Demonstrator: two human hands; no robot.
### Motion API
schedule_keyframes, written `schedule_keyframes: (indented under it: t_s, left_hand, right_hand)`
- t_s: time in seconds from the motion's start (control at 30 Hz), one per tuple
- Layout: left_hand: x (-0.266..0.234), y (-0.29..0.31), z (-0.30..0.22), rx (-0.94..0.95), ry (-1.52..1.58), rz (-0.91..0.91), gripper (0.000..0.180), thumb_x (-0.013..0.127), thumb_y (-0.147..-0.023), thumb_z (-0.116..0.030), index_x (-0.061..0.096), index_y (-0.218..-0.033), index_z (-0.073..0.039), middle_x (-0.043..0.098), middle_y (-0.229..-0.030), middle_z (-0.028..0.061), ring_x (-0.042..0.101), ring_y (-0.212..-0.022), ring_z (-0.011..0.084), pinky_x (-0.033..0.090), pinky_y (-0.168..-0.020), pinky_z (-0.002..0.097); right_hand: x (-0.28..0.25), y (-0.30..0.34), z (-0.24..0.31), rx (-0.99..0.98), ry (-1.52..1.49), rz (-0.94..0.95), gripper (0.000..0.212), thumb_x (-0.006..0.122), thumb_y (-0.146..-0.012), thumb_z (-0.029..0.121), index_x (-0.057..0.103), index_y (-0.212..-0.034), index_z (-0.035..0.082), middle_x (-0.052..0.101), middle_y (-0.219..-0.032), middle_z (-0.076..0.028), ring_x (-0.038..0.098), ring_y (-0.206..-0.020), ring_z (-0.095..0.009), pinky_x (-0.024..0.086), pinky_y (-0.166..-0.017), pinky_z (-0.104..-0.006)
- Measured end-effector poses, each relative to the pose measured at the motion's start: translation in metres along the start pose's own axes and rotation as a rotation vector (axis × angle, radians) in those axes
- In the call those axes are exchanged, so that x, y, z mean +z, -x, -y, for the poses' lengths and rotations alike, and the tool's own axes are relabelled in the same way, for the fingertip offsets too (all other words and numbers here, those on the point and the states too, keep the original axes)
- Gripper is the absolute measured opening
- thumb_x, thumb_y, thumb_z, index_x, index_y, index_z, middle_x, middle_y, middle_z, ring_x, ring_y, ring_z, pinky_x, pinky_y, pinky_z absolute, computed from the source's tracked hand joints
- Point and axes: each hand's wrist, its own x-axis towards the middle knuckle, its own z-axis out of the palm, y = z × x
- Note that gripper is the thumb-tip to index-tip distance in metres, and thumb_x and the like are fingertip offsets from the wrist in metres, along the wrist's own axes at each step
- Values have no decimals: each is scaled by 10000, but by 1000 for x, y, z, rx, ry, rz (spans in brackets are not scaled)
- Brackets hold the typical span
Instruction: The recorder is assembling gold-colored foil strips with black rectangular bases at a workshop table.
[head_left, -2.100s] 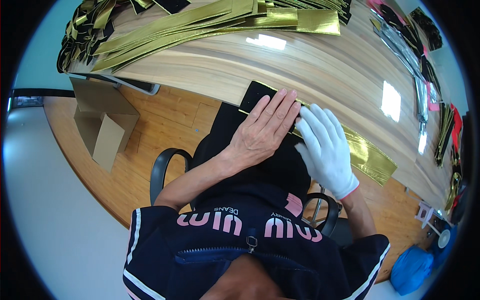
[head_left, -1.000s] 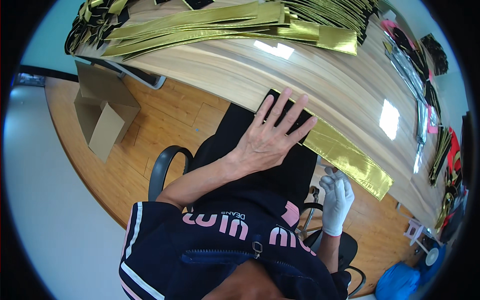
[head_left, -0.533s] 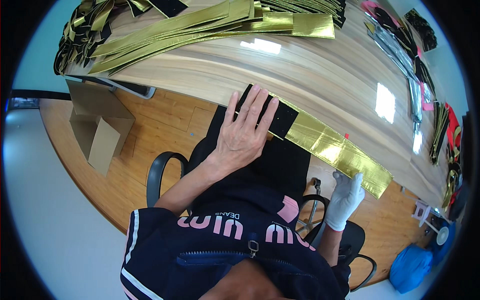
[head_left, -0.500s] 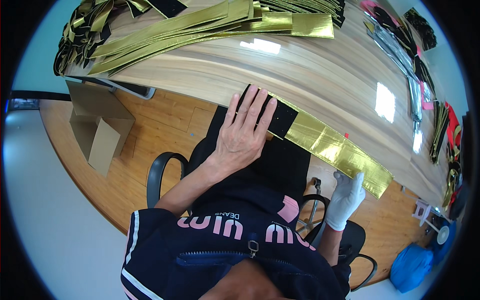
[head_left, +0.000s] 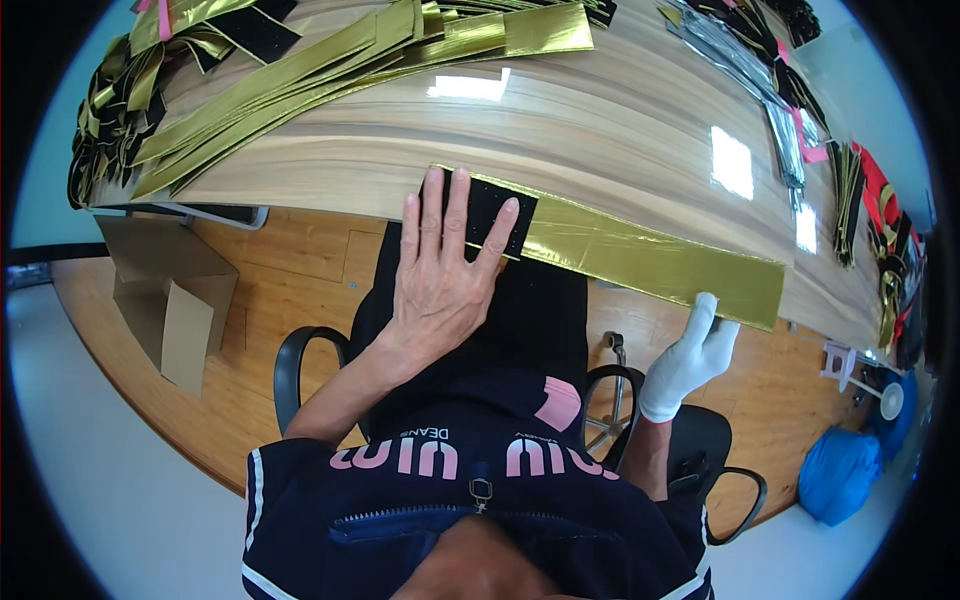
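A gold strip (head_left: pixel 640 252) with a black section (head_left: pixel 487 210) at its left end lies along the front edge of the table. My bare left hand (head_left: pixel 445 285) rests on the black section, palm down, with its fingers spread. In a white glove, my right hand (head_left: pixel 688 362) grips the strip's near edge close to its right end. One gloved finger lies over the gold face; the fingers underneath are partly hidden by the strip.
More gold strips (head_left: pixel 330 88) lie fanned at the back left, next to a tangled gold-and-black pile (head_left: pixel 115 125). Silver strips (head_left: pixel 735 60) lie at the right. An open cardboard box (head_left: pixel 170 295) and a blue bag (head_left: pixel 838 475) stand on the floor. Chairs are below the table edge.
The whole view has shifted. My right hand's fingers have come together on the strip's near edge, where they were apart before. My left hand remains spread on the black section.
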Motion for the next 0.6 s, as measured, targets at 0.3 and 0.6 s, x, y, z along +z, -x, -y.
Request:
schedule_keyframes:
  t_s: [0.3, 0.6]
  left_hand:
    - [5, -6, -4, 51, 24, 8, 728, 676, -918, -165, 433, -1578, 20, 379, -1689, 168, 354, -1561, 383, 252, -1272, 529]
    - [4, -7, 1, 81, 185, -103, 624, 748, -885, -165, 559, -1423, 88, 412, -1646, 236, 415, -1524, 386, 287, -1246, 542]
  right_hand:
    - [52, 0, 16, -826, 150, 289, 587, 554, -825, -152, 599, -1404, -66, 584, -1461, -283, 556, -1383, -453, 448, -1166, -494]
    - [68, 13, 30, -851, 432, 508, 537, 729, -829, 67, 638, -1355, 7, 595, -1461, -210, 504, -1418, -448, 353, -1205, -563]
